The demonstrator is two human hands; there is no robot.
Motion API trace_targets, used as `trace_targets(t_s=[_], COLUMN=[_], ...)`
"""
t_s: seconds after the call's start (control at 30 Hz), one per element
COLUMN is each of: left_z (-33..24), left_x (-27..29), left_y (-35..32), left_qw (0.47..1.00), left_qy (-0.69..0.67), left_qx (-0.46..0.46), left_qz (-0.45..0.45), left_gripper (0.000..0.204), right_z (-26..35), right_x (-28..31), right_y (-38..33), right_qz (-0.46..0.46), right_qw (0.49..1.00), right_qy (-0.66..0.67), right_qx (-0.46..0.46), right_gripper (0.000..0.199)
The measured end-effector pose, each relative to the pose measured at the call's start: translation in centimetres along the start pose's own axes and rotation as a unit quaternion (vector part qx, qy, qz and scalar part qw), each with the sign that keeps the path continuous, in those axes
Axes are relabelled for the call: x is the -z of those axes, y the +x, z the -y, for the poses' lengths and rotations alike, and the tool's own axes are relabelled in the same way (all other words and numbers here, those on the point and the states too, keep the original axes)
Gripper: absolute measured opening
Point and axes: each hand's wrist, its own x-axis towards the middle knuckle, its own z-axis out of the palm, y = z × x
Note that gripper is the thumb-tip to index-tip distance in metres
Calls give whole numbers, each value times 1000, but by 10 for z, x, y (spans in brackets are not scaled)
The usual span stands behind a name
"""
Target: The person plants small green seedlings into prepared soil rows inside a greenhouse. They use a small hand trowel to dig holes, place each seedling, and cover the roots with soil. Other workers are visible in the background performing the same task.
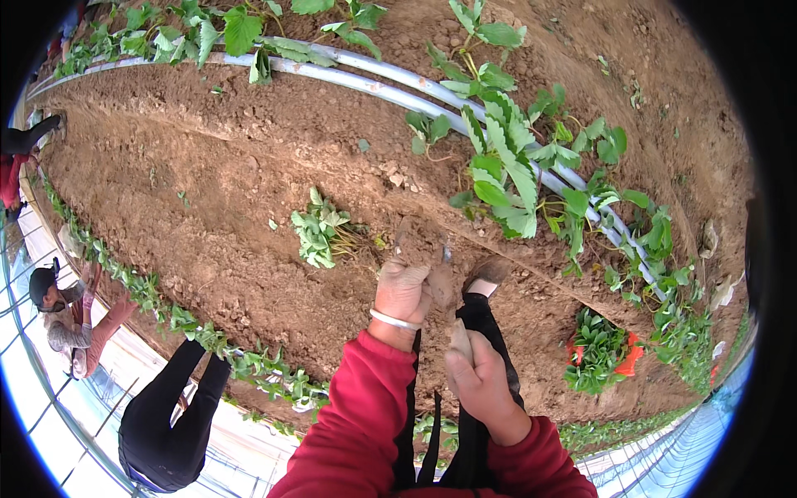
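My left hand (404, 290), with a white bracelet at the wrist, is closed low over the furrow. Its fingers curl away from view around something I cannot make out; a soil-caked, rounded mass (421, 239) shows just beyond them. Nearer to me, my right hand (484, 380) grips a pale, soil-stained piece like a short handle (461, 342), its end pointing up toward the left hand. Left of my left hand, a loose bundle of strawberry seedlings (315, 231) lies on the soil, leaves to the left and stems toward the hand.
Twin pale hoses (365, 81) run along the far bed among strawberry plants (508, 162). An orange-red container (633, 355) of green seedlings stands at right. My shoe (491, 270) rests beside the bed's edge. At left, one person (65, 319) crouches and another in black trousers (170, 419) bends.
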Motion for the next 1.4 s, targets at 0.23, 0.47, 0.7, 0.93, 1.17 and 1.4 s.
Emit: trace_targets(t_s=[0.23, 0.47, 0.7, 0.93, 1.17, 1.4], left_z=[-128, -218, -205, -97, -21, 7], left_x=[24, 130, 218, 256, 394, 372], left_y=[59, 47, 17, 46, 62, 109], left_qw=[975, 655, 846, 855, 784, 706], left_qy=[73, 734, 283, 297, 421, 493], left_qx=[-210, -133, -114, 125, 87, -204], left_qz=[-30, -119, -438, -406, -448, -466], left_gripper=[42, 70, 50, 35, 30, 61], right_z=[6, -20, -57, -89, -107, -120], right_x=[12, 11, -14, -20, -26, -35], right_y=[-29, -15, -6, 21, 37, 46], right_qz=[45, 29, 38, 5, 25, 72], right_qw=[989, 973, 974, 986, 972, 979], right_qy=[130, 204, 163, 75, 111, 45], right_qx=[-56, -102, -150, -150, -208, -186], right_gripper=[21, 20, 18, 17, 18, 23])
